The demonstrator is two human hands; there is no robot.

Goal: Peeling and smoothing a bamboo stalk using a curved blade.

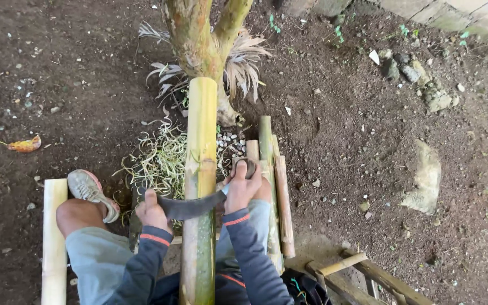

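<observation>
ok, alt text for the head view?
Seen from above, a seated person's left hand and right hand grip a curved dark blade laid across a green bamboo pole propped against a tree trunk; shavings lie on bare soil.

The green bamboo pole (200, 186) is running off the picture's bottom edge at 6 o'clock, its near end unseen. The curved blade (190, 207) is passing behind the hands' fingers (its grip ends covered). The tree trunk (199, 34) is being cut off at 12 o'clock.
</observation>
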